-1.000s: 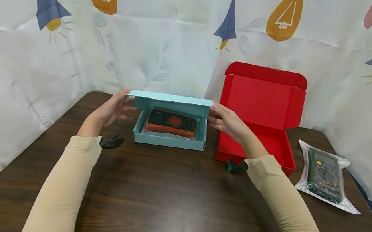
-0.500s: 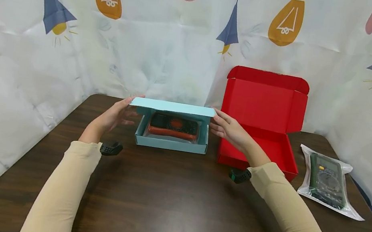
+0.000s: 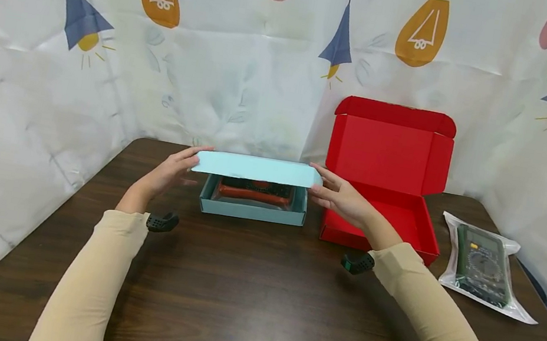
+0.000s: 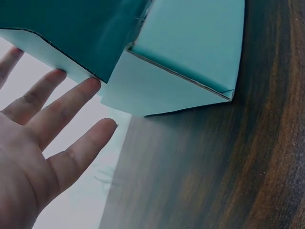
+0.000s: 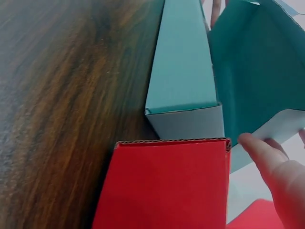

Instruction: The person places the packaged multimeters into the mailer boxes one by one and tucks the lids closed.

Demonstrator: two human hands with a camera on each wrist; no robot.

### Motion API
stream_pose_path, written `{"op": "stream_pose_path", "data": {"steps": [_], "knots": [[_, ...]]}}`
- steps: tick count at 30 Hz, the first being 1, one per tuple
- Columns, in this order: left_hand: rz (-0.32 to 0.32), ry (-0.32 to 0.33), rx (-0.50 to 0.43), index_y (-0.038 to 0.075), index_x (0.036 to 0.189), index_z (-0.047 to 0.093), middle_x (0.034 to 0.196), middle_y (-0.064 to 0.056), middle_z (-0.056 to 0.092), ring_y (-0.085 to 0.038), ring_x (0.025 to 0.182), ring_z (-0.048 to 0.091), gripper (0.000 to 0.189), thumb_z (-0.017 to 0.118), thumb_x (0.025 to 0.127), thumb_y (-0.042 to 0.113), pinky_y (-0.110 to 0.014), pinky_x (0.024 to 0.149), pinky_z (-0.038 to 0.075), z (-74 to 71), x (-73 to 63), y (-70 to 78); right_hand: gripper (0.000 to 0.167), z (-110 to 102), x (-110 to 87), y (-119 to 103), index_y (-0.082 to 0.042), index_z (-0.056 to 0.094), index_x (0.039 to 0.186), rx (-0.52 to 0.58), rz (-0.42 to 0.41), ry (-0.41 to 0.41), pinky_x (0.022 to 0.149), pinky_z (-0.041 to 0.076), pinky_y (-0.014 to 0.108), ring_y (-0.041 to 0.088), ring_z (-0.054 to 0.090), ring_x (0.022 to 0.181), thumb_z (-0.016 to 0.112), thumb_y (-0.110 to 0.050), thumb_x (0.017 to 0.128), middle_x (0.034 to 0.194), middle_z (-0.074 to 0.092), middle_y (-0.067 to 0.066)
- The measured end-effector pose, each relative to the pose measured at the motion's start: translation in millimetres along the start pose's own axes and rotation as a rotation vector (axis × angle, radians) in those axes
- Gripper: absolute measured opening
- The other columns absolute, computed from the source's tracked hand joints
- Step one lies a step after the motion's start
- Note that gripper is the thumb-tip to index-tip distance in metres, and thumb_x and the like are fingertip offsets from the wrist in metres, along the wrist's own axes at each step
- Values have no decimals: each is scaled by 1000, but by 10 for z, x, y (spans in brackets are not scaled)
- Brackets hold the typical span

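Note:
A light blue cardboard box (image 3: 252, 212) stands near the table's back edge, its lid (image 3: 257, 169) tilted forward, partway down. Inside lies an orange and black multimeter (image 3: 254, 196) in clear wrap, its upper part hidden by the lid. My left hand (image 3: 162, 177) touches the lid's left side; in the left wrist view its fingers (image 4: 64, 107) are spread and straight along the flap edge. At the lid's right side is my right hand (image 3: 349, 203), fingers extended. In the right wrist view, a fingertip (image 5: 248, 139) meets the side flap's edge.
A red box (image 3: 389, 153) with its lid raised stands right beside the blue one, close under my right forearm. Farther right, a green multimeter (image 3: 482, 266) lies in a clear bag on the dark wooden table (image 3: 253, 298). A printed curtain hangs behind.
The blue lid has swung forward and down between both hands, covering more of the orange multimeter. Both hands have moved with it. The view has shifted slightly.

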State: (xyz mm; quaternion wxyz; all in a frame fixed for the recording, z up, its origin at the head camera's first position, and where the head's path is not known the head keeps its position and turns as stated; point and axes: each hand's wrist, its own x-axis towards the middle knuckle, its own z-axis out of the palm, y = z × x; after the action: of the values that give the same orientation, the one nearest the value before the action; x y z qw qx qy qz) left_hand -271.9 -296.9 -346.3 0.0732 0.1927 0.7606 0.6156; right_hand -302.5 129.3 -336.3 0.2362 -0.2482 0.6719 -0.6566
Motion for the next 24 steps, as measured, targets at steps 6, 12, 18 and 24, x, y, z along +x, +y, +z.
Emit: {"op": "stream_pose_path", "data": {"steps": [6,12,18,24], "knots": [[-18,3,75,6,161,30,154,-15,35,-24,127,46,58,44,110,28,-70,111,25,29,6,20,71,4,-35,35,-13,19,166,-36,-12,-28,115,32,51,38,26,145,55,-4,105,165,17,15],[10,-7,207,8,162,29,166,-13,21,-34,150,22,59,48,109,24,-66,115,21,40,-11,29,74,6,-39,67,-15,19,166,-119,-12,-28,115,32,54,39,24,147,59,-7,104,166,16,13],[18,-16,246,10,161,33,168,-12,20,-36,154,12,59,53,107,20,-68,115,19,60,-38,20,75,24,-82,62,-22,24,165,-318,-8,-4,110,37,62,38,26,145,63,-19,101,166,19,11],[-3,-17,305,12,161,35,168,-11,22,-38,154,13,62,58,105,19,-66,113,24,68,-83,25,76,73,-99,57,-17,23,165,-420,-50,-49,108,42,60,42,32,144,64,-17,101,166,19,12]]}}
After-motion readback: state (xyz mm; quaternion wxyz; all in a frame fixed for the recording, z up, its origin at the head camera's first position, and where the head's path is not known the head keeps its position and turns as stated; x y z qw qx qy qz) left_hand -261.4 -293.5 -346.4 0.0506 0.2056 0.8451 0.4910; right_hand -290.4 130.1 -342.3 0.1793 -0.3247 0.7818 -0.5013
